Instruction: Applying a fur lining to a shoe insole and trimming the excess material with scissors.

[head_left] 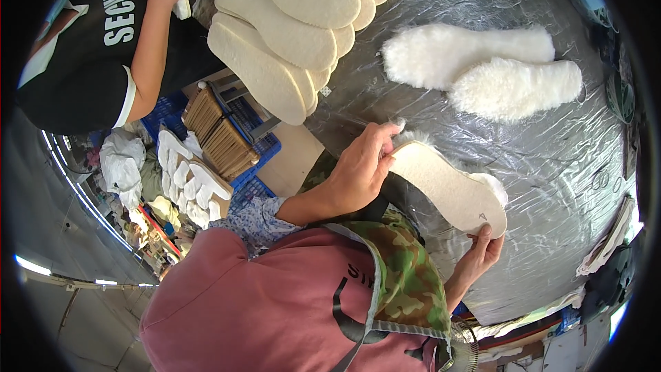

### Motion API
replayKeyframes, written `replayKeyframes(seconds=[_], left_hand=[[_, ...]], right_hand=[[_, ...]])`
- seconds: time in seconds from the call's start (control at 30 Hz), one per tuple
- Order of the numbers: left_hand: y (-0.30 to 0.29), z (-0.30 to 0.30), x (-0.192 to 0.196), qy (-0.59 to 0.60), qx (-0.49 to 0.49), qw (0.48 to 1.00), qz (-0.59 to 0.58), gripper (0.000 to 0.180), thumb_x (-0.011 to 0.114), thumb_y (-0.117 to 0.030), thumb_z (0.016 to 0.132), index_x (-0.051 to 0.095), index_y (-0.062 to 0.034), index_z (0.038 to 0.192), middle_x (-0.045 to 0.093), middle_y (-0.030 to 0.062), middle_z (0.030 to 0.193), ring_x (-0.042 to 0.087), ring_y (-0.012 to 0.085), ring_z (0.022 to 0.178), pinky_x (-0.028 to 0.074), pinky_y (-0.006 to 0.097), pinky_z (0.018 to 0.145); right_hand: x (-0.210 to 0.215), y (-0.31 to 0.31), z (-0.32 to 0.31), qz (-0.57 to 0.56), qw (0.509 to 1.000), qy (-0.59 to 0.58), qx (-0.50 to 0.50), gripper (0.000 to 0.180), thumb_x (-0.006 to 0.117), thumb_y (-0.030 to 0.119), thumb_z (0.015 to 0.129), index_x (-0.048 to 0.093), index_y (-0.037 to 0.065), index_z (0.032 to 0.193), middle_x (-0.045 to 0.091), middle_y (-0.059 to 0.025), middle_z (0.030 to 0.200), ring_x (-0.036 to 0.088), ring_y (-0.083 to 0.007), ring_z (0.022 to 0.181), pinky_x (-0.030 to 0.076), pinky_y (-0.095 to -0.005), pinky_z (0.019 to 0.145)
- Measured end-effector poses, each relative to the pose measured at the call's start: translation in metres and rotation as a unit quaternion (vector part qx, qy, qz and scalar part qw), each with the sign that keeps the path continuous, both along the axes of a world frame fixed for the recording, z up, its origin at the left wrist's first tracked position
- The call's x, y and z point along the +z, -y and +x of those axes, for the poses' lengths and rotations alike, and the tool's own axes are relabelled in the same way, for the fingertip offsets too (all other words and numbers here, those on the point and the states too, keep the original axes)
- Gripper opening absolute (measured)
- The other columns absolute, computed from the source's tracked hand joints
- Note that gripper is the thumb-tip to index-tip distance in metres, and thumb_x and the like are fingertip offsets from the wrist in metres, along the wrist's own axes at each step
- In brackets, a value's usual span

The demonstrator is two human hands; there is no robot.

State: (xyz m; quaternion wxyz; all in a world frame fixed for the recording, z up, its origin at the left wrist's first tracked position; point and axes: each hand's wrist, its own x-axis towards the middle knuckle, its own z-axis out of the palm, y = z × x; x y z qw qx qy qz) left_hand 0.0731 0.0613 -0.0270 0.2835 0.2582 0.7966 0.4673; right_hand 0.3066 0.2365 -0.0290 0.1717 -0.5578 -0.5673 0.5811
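Between my hands is a fleece-lined insole (451,186), its flat cream side turned up, with white fluff showing past its far edge. My left hand (358,169) is closed on the end nearest it, thumb at the edge; a bit of white shows at one raised fingertip. The opposite end is pinched in my right hand (482,253), thumb on top beside a small dark mark. Beyond lie two fluffy white insoles (468,55), pile up, one overlapping the other. Layered cream insoles (282,27) are fanned out at the far left of the table.
Silvery sheeting (551,158) covers the table. At the upper left a person in a dark shirt (89,48) holds a pale piece. Below, on the left, are a bundle of brown strips (217,127), blue crates (251,196) and a pile of white insoles (189,176).
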Motion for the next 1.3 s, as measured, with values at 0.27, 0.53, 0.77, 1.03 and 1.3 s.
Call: replayKeyframes(seconds=[0.27,0.53,0.77,1.03,1.3], left_hand=[[0.001,0.006,0.003,-0.044,-0.019,0.999,0.01,0.045,0.057,0.005,0.086,0.041,0.0023,0.128,0.052,0.0127,0.09,0.056,0.0229,0.076,0.048,0.033,0.07],[0.005,0.004,0.003,0.001,0.007,1.0,0.007,0.042,0.058,0.006,0.083,0.046,0.0004,0.123,0.049,0.0118,0.091,0.054,0.0221,0.075,0.047,0.032,0.07],[0.004,-0.027,-0.001,-0.124,-0.063,0.988,-0.073,0.028,0.057,-0.005,0.081,0.058,-0.0069,0.109,0.052,0.0109,0.104,0.05,0.0297,0.1,0.037,0.042,0.084],[-0.098,-0.026,-0.005,-0.115,-0.418,0.897,-0.089,0.03,0.052,-0.011,0.085,0.051,-0.0066,0.115,0.055,0.0096,0.106,0.049,0.0255,0.105,0.033,0.04,0.089],[-0.128,0.002,-0.036,-0.167,-0.475,0.861,-0.077,0.021,0.05,-0.001,0.084,0.046,-0.0064,0.104,0.062,0.0142,0.096,0.057,0.0346,0.095,0.035,0.045,0.081]], right_hand=[[0.001,0.002,0.007,-0.005,1.0,-0.014,-0.023,0.03,0.06,0.023,0.096,0.058,0.0,0.115,0.064,-0.0057,0.099,0.06,-0.0106,0.084,0.048,-0.0247,0.066],[0.018,0.003,0.005,0.025,0.999,-0.027,-0.015,0.027,0.059,0.02,0.097,0.057,0.0,0.116,0.064,-0.0065,0.101,0.059,-0.0117,0.084,0.049,-0.0254,0.066],[0.053,0.016,0.001,0.071,0.995,-0.046,0.06,0.012,0.059,0.004,0.093,0.058,-0.004,0.102,0.056,-0.0087,0.1,0.053,-0.0118,0.081,0.045,-0.0233,0.068],[0.09,0.041,-0.012,0.189,0.971,0.026,0.141,0.014,0.066,0.0,0.082,0.064,0.001,0.096,0.063,-0.0142,0.091,0.06,-0.0237,0.08,0.047,-0.0311,0.071],[0.106,0.085,-0.009,0.287,0.931,-0.031,0.223,0.032,0.069,-0.001,0.068,0.071,0.009,0.099,0.065,-0.008,0.09,0.064,-0.0206,0.073,0.051,-0.0312,0.06]])
